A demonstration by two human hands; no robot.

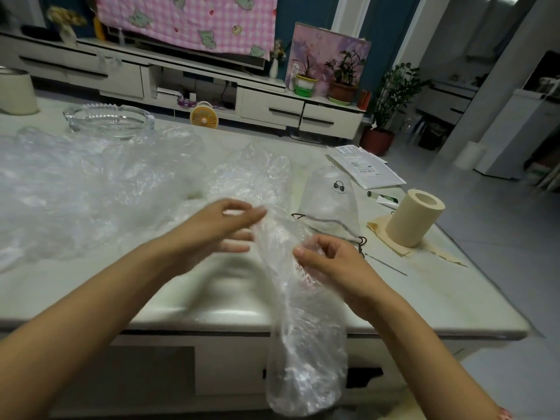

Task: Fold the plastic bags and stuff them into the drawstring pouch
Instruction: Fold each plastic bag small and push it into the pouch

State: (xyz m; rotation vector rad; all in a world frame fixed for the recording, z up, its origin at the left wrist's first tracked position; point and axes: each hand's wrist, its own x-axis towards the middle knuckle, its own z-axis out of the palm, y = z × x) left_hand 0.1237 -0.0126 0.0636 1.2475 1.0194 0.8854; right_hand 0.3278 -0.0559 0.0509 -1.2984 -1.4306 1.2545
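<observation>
Nearest the lens: one clear plastic bag point(306, 344), crumpled into a long strip. It is held up at frame centre and hangs past the front edge of the table point(439, 298) to the bottom of the frame.

Listed from left to right:

- Cream container point(15, 92), upper left edge, partly cut off by the frame.
- Heap of plastic bags point(91, 183), clear and unfolded, spread over the left half of the table.
- Glass ashtray point(109, 119), set behind the heap.
- Left hand point(224, 234), left of centre, smeared by motion. Its fingers are stretched toward the upper end of the held bag. Whether that end is gripped cannot be told.
- Yellow fan point(204, 116), seen beyond the far edge of the table.
- Right hand point(327, 262), right of centre. Its fingers are curled, and the right edge of the held bag is pinched between thumb and forefinger.
- Drawstring pouch point(330, 204), translucent white with a small dark logo, laid flat on the table just beyond the right hand. Its corded mouth is turned toward the person.
- White mailer point(366, 171), printed label up, placed behind the pouch.
- White and green tube point(383, 200), laid between the mailer and the paper roll.
- Paper roll point(415, 216), stood upright on a beige sheet near the right edge of the table.
</observation>
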